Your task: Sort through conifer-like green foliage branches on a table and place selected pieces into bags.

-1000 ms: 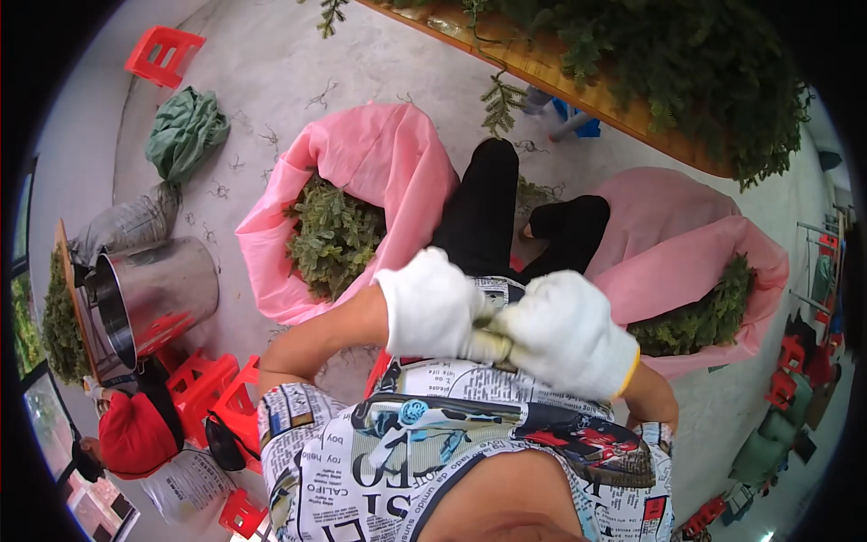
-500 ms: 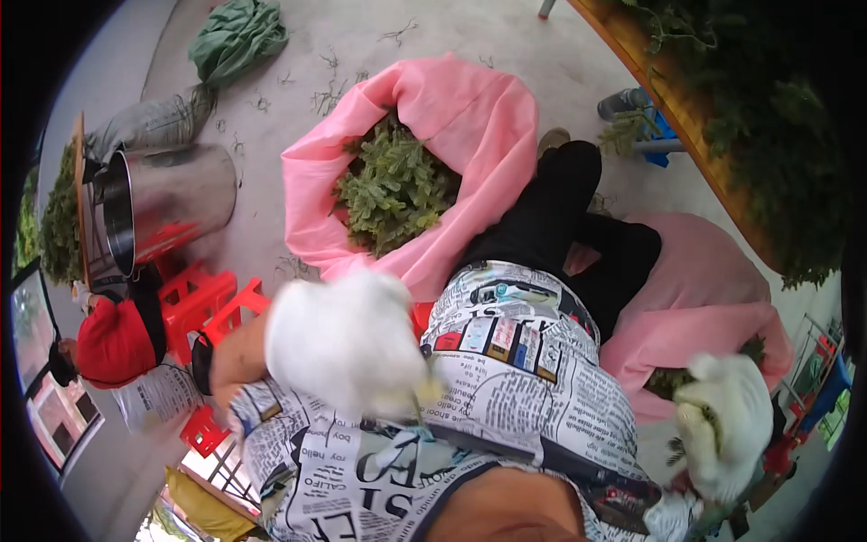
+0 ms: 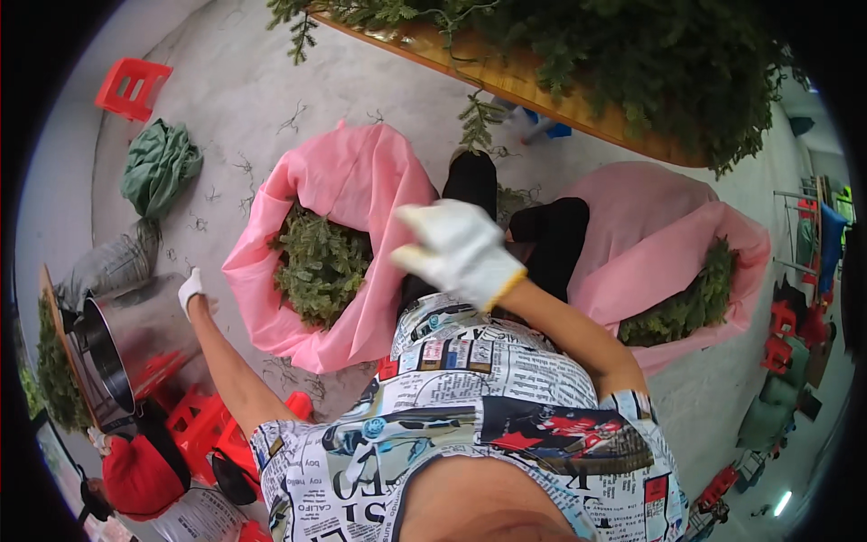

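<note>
My left hand (image 3: 192,291), in a white glove, is stretched out low to the left and rests by the upper side of a tilted steel pot (image 3: 135,334); its fingers are too small to read. My right hand (image 3: 456,248), also gloved in white, is raised over my lap with fingers spread and nothing in it. It hovers beside an open pink bag (image 3: 343,181) filled with green leafy sprigs (image 3: 321,262). A second pink bag (image 3: 659,217) with greens (image 3: 686,307) lies to my right.
A wooden table edge (image 3: 533,86) heaped with green branches runs across the top. A red stool (image 3: 134,88), a green sack (image 3: 161,167) and a grey bag (image 3: 108,266) sit on the concrete floor at left. Red crates (image 3: 203,425) stand below the pot.
My hands were together at my chest, then swung apart. Now the left has reached out to the pot, and the right has come back from the right bag to above my lap.
</note>
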Demonstrator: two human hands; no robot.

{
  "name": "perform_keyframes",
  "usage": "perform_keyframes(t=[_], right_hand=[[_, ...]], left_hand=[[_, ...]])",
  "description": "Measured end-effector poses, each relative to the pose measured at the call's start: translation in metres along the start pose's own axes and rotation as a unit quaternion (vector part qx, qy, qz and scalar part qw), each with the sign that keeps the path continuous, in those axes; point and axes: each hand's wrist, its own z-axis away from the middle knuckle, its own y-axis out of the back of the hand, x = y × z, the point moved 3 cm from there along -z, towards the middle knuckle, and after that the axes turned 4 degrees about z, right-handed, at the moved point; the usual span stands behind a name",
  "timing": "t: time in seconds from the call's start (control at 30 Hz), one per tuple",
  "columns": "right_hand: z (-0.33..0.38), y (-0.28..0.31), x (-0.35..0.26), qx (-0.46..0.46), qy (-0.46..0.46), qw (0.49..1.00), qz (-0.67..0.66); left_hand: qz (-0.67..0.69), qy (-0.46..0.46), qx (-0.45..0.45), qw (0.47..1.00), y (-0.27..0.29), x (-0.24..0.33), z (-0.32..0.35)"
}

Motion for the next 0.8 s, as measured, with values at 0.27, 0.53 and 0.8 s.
perform_keyframes(t=[0.27, 0.53, 0.8], right_hand=[[-0.003, 0.073, 0.031, 0.34, 0.034, 0.92, 0.194], [-0.099, 0.105, 0.037, 0.436, 0.054, 0.822, 0.362], [-0.084, 0.117, 0.049, 0.392, 0.016, 0.856, 0.338]], left_hand=[[-0.223, -0.124, 0.112, 0.96, 0.022, 0.071, -0.04], [-0.161, -0.172, 0.161, 0.958, 0.033, 0.116, -0.031], [0.069, -0.079, 0.071, 0.992, -0.005, 0.082, -0.04]])
